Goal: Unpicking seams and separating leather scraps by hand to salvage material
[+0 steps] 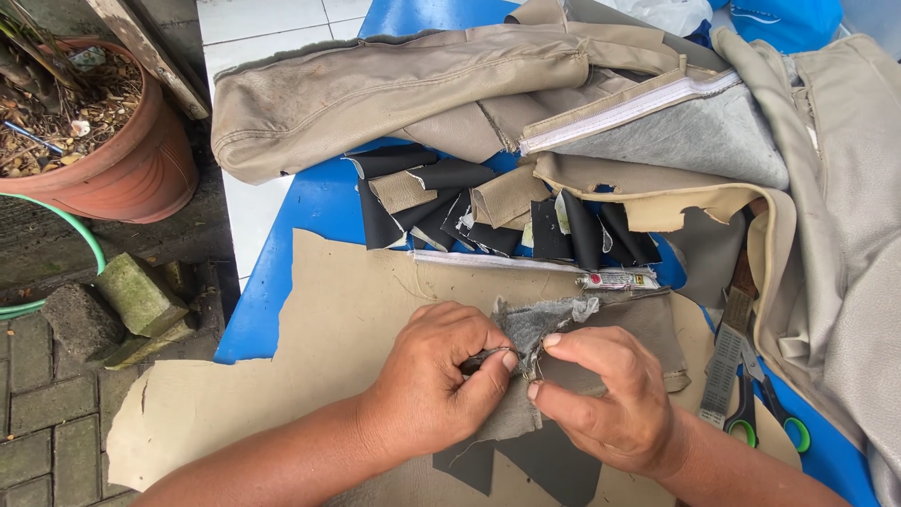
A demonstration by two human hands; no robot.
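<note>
Grey fabric strip [537, 324] upright between hands [526, 380]

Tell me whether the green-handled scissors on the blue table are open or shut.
Cannot tell for certain. The green-handled scissors lie flat on the blue table, handle loops close together, but their blades are hidden under tan fabric.

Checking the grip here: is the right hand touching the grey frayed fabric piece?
Touching. The head view shows the right hand pinching the grey frayed fabric piece's edge between thumb and fingers.

scissors [765, 413] right of hands [526, 385]; scraps [497, 211] behind | pot [113, 141] far left
</note>
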